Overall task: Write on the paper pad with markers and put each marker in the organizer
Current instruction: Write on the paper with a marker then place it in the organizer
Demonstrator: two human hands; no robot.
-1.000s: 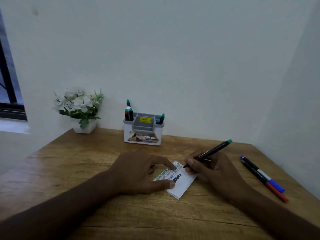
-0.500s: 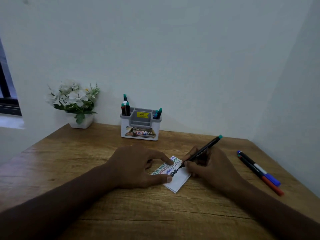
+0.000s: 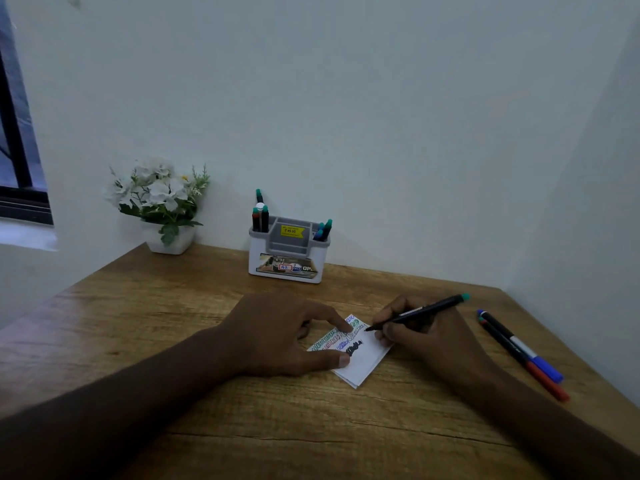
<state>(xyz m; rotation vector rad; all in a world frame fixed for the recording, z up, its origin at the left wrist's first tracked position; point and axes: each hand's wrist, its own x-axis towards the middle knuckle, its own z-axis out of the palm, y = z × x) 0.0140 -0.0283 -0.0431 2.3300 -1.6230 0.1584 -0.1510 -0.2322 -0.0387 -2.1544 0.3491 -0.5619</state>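
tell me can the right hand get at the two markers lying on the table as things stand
Probably yes: the two markers lie just beside the right hand with bare table between, but it grips a black marker.

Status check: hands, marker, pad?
Left hand pressing paper pad flat. Right hand grips black marker, tip at pad's far edge. Two markers lie on the desk, right of the pad; nothing blocks organizer.

Left part of the paper pad (image 3: 363,362) hidden under the left hand (image 3: 280,336), scribbled writing on it too small to read, lower barrels of the markers (image 3: 260,218) sunk inside the organizer (image 3: 287,268), window (image 3: 17,133) cut off by left edge, both forearms cut off at the bottom edge.
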